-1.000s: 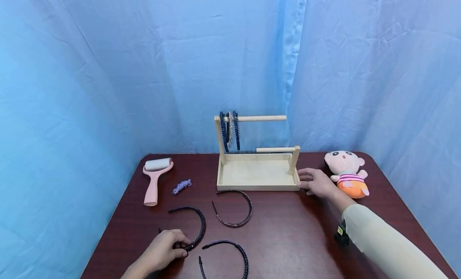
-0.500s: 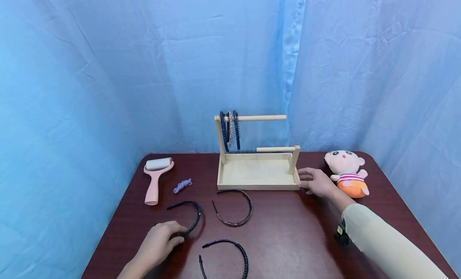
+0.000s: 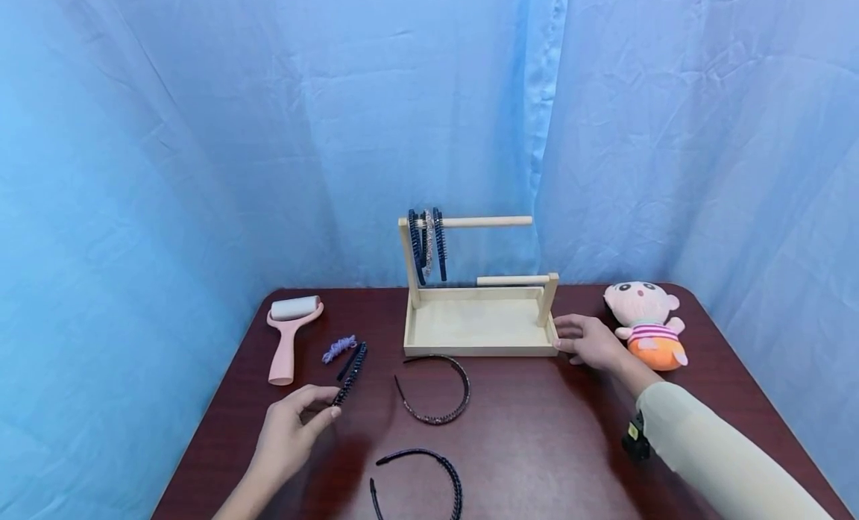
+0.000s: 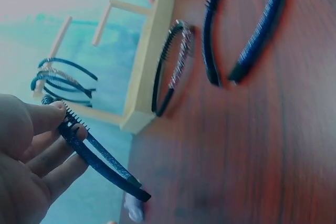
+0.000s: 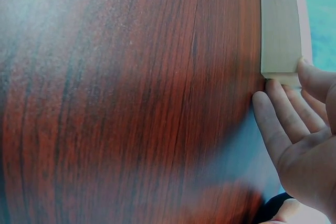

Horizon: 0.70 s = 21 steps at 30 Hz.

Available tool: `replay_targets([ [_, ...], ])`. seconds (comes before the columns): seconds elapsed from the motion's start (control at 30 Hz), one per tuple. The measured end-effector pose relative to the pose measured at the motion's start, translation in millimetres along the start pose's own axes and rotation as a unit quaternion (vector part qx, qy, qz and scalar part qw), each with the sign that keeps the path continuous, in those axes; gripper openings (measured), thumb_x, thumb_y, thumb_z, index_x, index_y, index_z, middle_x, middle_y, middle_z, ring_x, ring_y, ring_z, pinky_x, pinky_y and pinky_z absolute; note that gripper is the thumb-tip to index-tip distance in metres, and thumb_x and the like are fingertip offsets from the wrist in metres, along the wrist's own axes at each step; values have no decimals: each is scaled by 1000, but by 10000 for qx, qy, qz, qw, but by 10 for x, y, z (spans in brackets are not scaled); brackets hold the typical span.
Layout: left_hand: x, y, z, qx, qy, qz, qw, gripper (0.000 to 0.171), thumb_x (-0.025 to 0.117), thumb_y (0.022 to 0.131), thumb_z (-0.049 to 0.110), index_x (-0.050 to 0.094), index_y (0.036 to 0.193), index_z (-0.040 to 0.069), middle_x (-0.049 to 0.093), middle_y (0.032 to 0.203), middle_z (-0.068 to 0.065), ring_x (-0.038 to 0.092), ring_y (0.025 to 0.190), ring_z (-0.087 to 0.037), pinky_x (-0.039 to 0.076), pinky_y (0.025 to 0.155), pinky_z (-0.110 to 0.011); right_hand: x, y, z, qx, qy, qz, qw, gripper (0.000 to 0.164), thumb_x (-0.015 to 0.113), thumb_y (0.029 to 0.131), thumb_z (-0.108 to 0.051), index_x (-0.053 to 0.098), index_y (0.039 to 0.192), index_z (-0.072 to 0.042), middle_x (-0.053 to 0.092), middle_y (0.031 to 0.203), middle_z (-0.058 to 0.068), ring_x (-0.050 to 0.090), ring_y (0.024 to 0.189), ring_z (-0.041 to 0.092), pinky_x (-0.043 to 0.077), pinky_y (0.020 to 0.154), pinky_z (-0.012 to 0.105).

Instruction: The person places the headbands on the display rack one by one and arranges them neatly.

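Note:
My left hand [image 3: 287, 434] pinches a dark beaded headband [image 3: 350, 378] between thumb and fingers, raised above the table and seen nearly edge-on. In the left wrist view its toothed inner side shows by the fingertips, and both ends point away from the palm. My right hand [image 3: 590, 342] touches the right end of a wooden headband stand [image 3: 479, 351], fingers extended and thumb at the tray's corner [image 5: 283, 69]. Several headbands [image 3: 440, 244] hang at the left of its upper rod [image 3: 493, 221]. A glittery headband [image 3: 439, 418] and another dark headband [image 3: 458, 490] lie on the table.
A pink lint roller [image 3: 285, 348] and a bundle of purple cord [image 3: 338, 348] lie at the left. At the right back lies a plush doll [image 3: 647, 326]. The stand's short lower rod [image 3: 513, 280] points left. Blue curtains [image 3: 429, 117] surround the table [image 3: 523, 423].
My left hand has lifted the dark headband off the table and moved it slightly forward, turning it from flat to edge-on. My right hand stays at the stand's end.

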<state>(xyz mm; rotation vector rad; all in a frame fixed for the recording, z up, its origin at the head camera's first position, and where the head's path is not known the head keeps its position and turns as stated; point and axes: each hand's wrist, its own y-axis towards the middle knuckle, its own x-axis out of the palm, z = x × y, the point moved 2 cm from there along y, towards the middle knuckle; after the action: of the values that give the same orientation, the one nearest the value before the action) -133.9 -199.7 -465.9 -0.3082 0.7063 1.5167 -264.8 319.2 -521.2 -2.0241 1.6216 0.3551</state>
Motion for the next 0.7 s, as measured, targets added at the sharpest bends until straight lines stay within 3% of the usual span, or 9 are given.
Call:
replay_targets([
  [0.23,169,105,218,377,-942,-93,9948,26,79,88,0,77,107,16,74,102,3,70,93,-6,61,78,-24,-12,-3,-19,41,-5,83,10000,53,67,100,-10,48,147,4,58,140,31,68,113,34,63,77,44],
  [0.47,407,259,494,642,-1896,-283,9794,22,77,90,2,76,110,9,73,101,-8,70,90,-4,62,78,-27,24,-4,1,44,-4,89,10000,53,66,101,-10,47,148,3,58,141,31,68,113,34,62,77,43],
  [0.7,636,474,704,524,-2116,-337,9754,23,79,89,5,76,111,6,76,98,-10,73,87,-10,60,78,-25,38,-24,-10,65,-6,93,9999,53,66,101,-10,47,148,3,58,141,31,69,113,33,62,77,43],
])
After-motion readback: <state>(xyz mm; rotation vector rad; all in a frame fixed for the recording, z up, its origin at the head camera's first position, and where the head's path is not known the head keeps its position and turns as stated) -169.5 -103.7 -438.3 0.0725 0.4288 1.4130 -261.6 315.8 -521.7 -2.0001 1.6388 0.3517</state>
